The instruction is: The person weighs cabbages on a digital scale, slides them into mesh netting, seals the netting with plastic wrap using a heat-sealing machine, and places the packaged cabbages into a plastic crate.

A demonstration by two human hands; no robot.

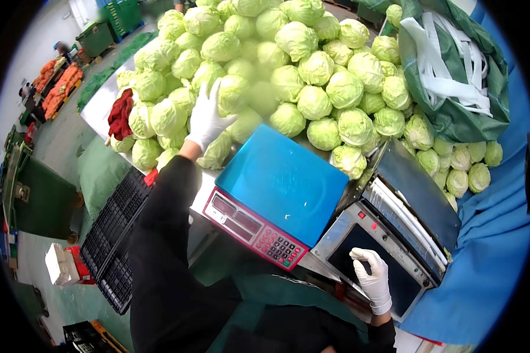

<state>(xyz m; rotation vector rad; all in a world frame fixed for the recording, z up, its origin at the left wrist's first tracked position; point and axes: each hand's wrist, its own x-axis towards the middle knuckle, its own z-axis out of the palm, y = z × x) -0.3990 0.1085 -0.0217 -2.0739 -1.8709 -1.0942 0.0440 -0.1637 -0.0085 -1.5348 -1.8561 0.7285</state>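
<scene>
A large heap of pale green cabbages [344, 89] covers the far side of the table. My left hand [209, 120], in a white glove, reaches into the heap with fingers stretched and thumb apart. It lies against the left side of a cabbage [234, 94]; another cabbage [217, 152] sits just below the palm. In front of the heap stands a scale with a bare blue platform [282, 179] and a red-edged keypad panel [256, 228]. My right hand [373, 281], also white-gloved, hovers over a metal machine with a dark plate [350, 250]. Its fingers are loosely curved, thumb apart, nothing between them.
A green bag with white straps [453, 65] rests on the cabbages at far right. Red cloth [121, 113] lies at the table's left edge. Black crates [115, 235] stand on the floor at left, near a green bin [44, 197]. Blue sheeting [483, 253] hangs at right.
</scene>
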